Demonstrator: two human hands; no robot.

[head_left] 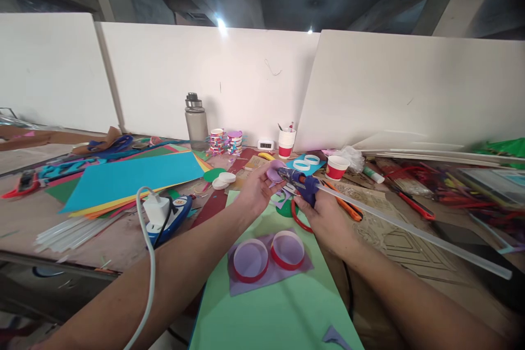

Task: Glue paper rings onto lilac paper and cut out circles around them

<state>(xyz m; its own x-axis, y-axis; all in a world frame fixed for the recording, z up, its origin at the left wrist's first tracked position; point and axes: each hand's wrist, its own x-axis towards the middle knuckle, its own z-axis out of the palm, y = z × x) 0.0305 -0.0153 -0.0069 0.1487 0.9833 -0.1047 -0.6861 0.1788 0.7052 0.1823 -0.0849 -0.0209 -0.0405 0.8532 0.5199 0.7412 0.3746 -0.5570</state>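
Note:
My left hand (255, 191) is closed on a small round purple paper piece (274, 173), held up over the far end of the green sheet. Wrapped round the handle of a blue hot glue gun (301, 183) is my right hand (324, 216); the gun's nozzle is at the purple piece. A long clear glue stick (410, 227) sticks out of the gun's back toward the lower right. Below my hands, two red-rimmed paper rings (251, 260) stand on a purple paper sheet (268, 286) on the light green sheet (270, 322). Red-handled scissors (301, 219) lie partly hidden beside my right hand.
Coloured paper sheets (135, 178), glue sticks (68, 238) and a blue power strip (180, 213) with a white plug and cable lie left. A bottle (196, 123) and paper cups (286, 142) stand at the back. An orange cutter (348, 205) lies right.

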